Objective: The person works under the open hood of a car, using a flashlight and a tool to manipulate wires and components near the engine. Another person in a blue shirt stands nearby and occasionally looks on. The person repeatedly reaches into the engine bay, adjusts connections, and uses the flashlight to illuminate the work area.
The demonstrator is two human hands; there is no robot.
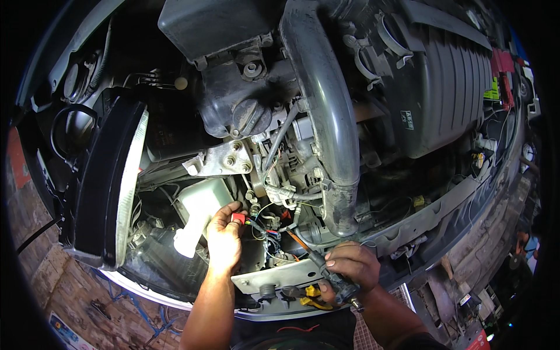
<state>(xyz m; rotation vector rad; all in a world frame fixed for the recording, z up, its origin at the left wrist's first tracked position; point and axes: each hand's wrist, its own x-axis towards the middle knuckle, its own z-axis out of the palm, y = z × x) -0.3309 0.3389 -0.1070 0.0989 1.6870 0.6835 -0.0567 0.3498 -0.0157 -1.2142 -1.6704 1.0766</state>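
The left hand [224, 233] pinches a small red connector [238, 217] between thumb and fingers, just beside a white plastic reservoir [204, 198] in a car's engine bay. The right hand [353, 268] has its fingers curled around a dark, slim-bodied tool [317, 261], whose orange-brown shaft slants up and left toward a bundle of thin coloured wires [272, 238]; whether the tip touches them is hard to tell. The wires lie between the two hands, above a pale metal crosspiece [277, 277]. Farther up sit a thick black intake pipe [326, 111], a round oil filler cap [252, 117] and a ribbed air filter box [446, 84].
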